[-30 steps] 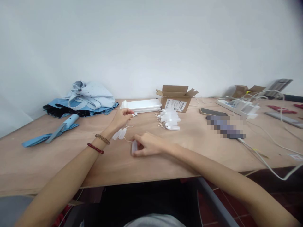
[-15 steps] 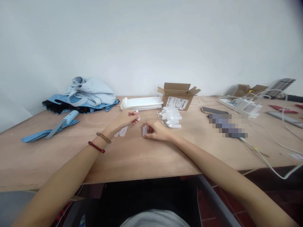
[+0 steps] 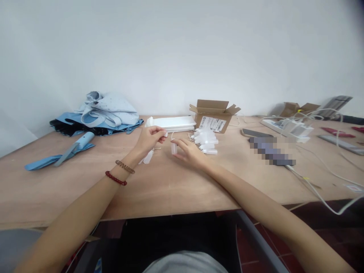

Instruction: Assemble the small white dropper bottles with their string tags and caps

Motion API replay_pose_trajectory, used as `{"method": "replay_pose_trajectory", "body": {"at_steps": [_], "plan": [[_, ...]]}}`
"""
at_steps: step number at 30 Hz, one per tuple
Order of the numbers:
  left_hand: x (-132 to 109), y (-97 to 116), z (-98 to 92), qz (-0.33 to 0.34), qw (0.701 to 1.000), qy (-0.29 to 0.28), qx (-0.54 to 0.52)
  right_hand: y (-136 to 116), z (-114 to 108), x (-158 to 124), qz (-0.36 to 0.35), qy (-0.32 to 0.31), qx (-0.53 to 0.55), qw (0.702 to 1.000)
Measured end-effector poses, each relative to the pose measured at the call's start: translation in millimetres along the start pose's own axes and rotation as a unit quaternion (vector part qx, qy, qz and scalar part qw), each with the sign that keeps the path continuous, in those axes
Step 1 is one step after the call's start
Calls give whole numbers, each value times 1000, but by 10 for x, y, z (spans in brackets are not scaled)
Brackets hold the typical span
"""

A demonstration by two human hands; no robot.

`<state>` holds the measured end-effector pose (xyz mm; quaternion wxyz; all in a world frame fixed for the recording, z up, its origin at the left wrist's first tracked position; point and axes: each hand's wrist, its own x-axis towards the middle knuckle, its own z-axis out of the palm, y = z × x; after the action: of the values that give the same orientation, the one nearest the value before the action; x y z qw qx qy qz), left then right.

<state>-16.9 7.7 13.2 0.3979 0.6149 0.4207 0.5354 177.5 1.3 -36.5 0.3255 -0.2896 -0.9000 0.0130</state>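
My left hand point(image 3: 153, 137), with its fingers pinched together, has a small white piece point(image 3: 166, 135) at the fingertips; it looks like a cap. Just to the right, my right hand point(image 3: 186, 149) grips a small translucent plastic bottle point(image 3: 173, 148) between thumb and fingers, upright at the tabletop. A thin light string shows above that bottle. Below my left hand lie a couple of similar bottles point(image 3: 147, 157) with a bit of string beside them. To the right of my right hand is a pile of several white-topped bottles point(image 3: 207, 139) with strings on their left side.
Behind my hands lies a stack of white flat packets point(image 3: 176, 122), with an open cardboard box point(image 3: 212, 117) beside it. A blue umbrella point(image 3: 85, 141) and a light blue cloth bag point(image 3: 110, 110) lie left. Phones, cables and a power strip point(image 3: 287, 129) occupy the right.
My left hand has lifted slightly away from the table. The fingers of my right hand have opened out somewhat, so the bottle and a string above it show more clearly.
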Motion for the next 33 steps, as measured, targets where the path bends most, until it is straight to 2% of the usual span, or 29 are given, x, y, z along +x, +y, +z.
{"method": "replay_pose_trajectory", "body": {"at_steps": [2,6,10,13,19,23,26,33], "plan": [[-32,30,26,43,999,8,25,5,21,-6,3,-3,2,1000],[-76,26,52,95,990,-48,95,-18,50,-10,-14,-23,-27,999],[-63,-33,24,130,970,-62,197,-62,66,-10,-40,-33,-63,997],[-34,-57,-15,111,959,-73,250,-75,87,-10,-52,-33,-85,994],[-9,-43,-50,70,966,-79,237,-40,138,-17,-57,-31,-77,995],[-12,-43,-53,57,956,-98,269,-12,157,-30,-44,-31,-87,995],[-5,-81,-55,57,952,-106,283,1,172,-39,-34,-35,-86,995],[7,-171,-47,73,961,-93,249,8,165,-29,19,-38,-34,999]]}}
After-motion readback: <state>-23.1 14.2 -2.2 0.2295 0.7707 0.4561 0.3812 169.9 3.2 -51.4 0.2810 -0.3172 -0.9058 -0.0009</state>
